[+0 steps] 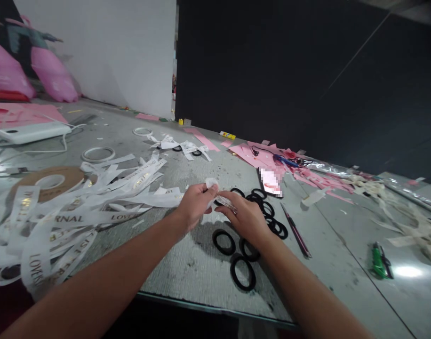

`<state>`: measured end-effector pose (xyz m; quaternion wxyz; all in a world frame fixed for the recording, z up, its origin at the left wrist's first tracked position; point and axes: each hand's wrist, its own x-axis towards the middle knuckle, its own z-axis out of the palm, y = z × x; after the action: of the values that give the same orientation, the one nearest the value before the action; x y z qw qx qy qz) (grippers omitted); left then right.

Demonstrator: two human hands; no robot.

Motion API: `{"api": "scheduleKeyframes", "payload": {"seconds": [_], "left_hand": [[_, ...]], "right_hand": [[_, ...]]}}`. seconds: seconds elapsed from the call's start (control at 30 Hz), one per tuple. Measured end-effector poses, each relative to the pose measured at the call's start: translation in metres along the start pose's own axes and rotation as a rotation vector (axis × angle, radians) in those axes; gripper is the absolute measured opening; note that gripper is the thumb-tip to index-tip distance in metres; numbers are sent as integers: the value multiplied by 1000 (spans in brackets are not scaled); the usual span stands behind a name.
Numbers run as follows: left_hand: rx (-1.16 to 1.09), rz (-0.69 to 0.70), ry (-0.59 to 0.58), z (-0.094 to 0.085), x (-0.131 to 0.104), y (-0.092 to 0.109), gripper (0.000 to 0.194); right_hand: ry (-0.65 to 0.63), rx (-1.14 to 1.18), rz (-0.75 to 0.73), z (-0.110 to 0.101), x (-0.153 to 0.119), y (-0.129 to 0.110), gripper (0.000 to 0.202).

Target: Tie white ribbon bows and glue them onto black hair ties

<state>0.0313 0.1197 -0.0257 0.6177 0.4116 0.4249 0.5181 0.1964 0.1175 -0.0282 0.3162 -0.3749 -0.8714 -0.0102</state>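
My left hand (197, 203) pinches a white printed ribbon (162, 200) that trails left into a loose pile. A gathered fold of it stands up at the left fingertips. Close beside it, my right hand (245, 214) has its fingers closed on a bunched part of the same ribbon. A dark edge shows under the bunch, but I cannot tell whether it is a ring. Several black rings (243, 273) lie beneath and around my right forearm, with more overlapping just beyond that hand.
Left stand a ribbon spool (74, 176) and a white power strip (35, 133). Ribbon bows (180, 147) lie farther back. At right are a phone (271, 182), tweezers-like slim tool (296, 230), small bottle (314, 197), green-handled cutter (380, 261) and pink paper (249, 153). The table's front edge (201, 306) is near.
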Motion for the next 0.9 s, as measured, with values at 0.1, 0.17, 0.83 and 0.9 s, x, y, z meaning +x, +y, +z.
{"api": "scheduleKeyframes", "payload": {"seconds": [0.1,0.17,0.83,0.9], "left_hand": [[13,-38,14,1,-1,2,42],[12,-53,4,1,-2,3,42],[197,106,-56,-3,-4,11,35],[167,86,-135,-4,-3,10,31]], "right_hand": [[54,-66,-73,1,-3,0,24],[100,-52,-74,1,-3,-1,23],[251,284,433,-3,7,-11,24],[265,285,426,0,6,-10,23]]}}
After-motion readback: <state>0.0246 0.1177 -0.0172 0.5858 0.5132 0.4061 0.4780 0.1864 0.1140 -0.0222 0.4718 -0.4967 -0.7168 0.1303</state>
